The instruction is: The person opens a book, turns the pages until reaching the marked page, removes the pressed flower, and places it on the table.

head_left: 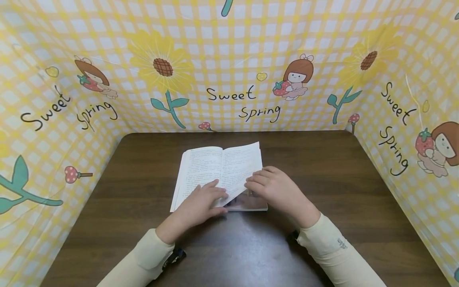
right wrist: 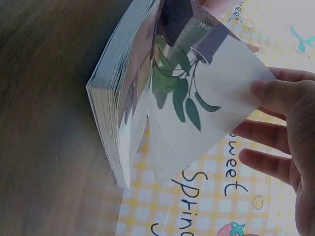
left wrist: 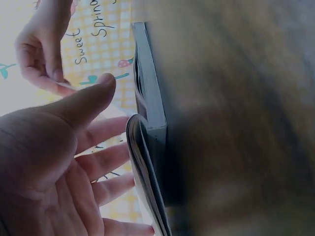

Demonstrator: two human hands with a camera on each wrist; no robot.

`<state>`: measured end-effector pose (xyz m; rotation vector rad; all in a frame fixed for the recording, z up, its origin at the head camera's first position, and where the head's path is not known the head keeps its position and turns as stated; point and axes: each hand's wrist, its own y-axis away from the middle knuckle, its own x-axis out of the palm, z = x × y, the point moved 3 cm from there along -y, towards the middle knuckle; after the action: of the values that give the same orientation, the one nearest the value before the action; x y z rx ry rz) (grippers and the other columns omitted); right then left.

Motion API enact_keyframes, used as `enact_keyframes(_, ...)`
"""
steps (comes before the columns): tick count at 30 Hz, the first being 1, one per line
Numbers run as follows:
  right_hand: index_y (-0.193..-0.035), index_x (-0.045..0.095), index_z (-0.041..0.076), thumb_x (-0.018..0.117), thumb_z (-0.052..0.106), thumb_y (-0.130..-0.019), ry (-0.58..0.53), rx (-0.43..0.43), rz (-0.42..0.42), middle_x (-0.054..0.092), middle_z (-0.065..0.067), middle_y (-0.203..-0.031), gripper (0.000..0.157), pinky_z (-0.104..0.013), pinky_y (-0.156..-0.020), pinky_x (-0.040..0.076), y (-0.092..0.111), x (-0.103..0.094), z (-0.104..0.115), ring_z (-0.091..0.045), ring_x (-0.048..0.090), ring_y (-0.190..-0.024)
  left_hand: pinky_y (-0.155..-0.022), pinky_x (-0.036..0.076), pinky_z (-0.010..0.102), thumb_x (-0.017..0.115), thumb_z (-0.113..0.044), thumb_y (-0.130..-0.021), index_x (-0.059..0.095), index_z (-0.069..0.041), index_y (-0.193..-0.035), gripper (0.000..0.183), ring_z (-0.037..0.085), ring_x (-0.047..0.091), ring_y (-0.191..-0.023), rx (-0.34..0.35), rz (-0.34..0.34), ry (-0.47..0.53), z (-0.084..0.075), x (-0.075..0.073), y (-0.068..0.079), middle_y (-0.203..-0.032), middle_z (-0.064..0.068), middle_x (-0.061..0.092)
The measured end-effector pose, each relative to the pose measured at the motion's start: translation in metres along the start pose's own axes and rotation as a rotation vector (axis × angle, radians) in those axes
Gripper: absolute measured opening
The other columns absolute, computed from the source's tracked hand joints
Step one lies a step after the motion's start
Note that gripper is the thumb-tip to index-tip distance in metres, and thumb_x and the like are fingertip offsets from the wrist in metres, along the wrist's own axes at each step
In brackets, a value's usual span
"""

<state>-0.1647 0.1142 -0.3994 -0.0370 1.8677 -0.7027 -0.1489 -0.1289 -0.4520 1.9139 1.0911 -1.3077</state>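
Open white-paged paperback book (head_left: 201,171)
Right hand (head_left: 275,190) pinches its lifted, green-leaf-illustrated page (right wrist: 229,86); left hand (head_left: 201,202), fingers spread, lies over its near edge.

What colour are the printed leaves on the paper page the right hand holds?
The slender printed leaves are dark green, showing best in the right wrist view.

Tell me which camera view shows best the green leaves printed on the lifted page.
The right wrist view: it faces the underside of the lifted page, so the green leaves show clearly. The head view shows only this page's text side; the left wrist view does not show these leaves.
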Motion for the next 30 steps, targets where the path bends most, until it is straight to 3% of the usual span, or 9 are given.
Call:
enact_keyframes(8,-0.121,0.074,0.012,0.068,0.002,-0.094,-0.018,0.021,-0.117,0.076,0.000,-0.118,0.029,-0.041,-0.100,0.052,-0.002,-0.006,0.004,-0.023,0.071,-0.110,-0.108,0.043,0.062,0.076,-0.032,-0.093,0.072,-0.019,-0.122,0.032,0.028,0.049,-0.143,-0.036,-0.062,-0.028,0.000,-0.001,-0.002,-0.134,0.003,0.069)
enact_keyframes(14,-0.137,0.065,0.014,0.065,0.009,-0.097,-0.043,0.062,-0.138,0.070,-0.004,-0.132,0.040,-0.044,-0.106,0.050,-0.003,-0.005,0.003,-0.025,0.068,-0.118,-0.110,0.045,0.052,0.075,-0.023,-0.092,0.059,-0.004,-0.140,0.054,0.035,0.053,-0.137,-0.004,-0.135,-0.008,-0.002,-0.004,0.000,-0.142,0.018,0.060)
enact_keyframes(18,-0.142,0.060,0.015,0.066,0.016,-0.097,-0.054,0.083,-0.102,0.064,-0.006,-0.142,0.045,-0.046,-0.112,0.045,-0.005,-0.002,0.000,-0.029,0.062,-0.128,-0.117,0.037,0.051,0.070,-0.025,-0.096,0.038,0.003,-0.155,0.072,0.039,0.045,-0.143,-0.032,-0.175,0.011,-0.002,-0.007,0.001,-0.153,0.024,0.047)
enact_keyframes(23,-0.141,0.060,0.014,0.069,0.020,-0.095,-0.058,0.121,-0.058,0.060,-0.010,-0.146,0.047,-0.050,-0.114,0.041,-0.006,0.001,-0.004,-0.032,0.057,-0.133,-0.120,0.031,0.054,0.071,-0.028,-0.095,0.015,0.005,-0.161,0.093,0.043,0.031,-0.150,-0.069,-0.267,-0.057,0.000,-0.011,0.002,-0.164,0.028,0.028)
enact_keyframes(27,-0.142,0.059,0.015,0.070,0.023,-0.094,-0.039,0.162,-0.021,0.056,-0.012,-0.150,0.050,-0.052,-0.116,0.039,-0.005,0.004,-0.007,-0.034,0.055,-0.136,-0.119,0.023,0.067,0.079,-0.026,-0.088,-0.002,-0.003,-0.164,0.114,0.043,0.013,-0.156,-0.095,-0.327,-0.129,0.001,-0.015,0.004,-0.171,0.022,0.004)
enact_keyframes(30,-0.147,0.055,0.018,0.073,0.027,-0.093,-0.035,0.207,0.039,0.049,-0.012,-0.156,0.058,-0.053,-0.119,0.034,-0.003,0.008,-0.009,-0.034,0.050,-0.141,-0.117,0.015,0.074,0.083,-0.026,-0.084,-0.005,-0.013,-0.165,0.121,0.043,0.002,-0.157,-0.098,-0.344,-0.174,0.001,-0.018,0.004,-0.172,0.016,-0.007)
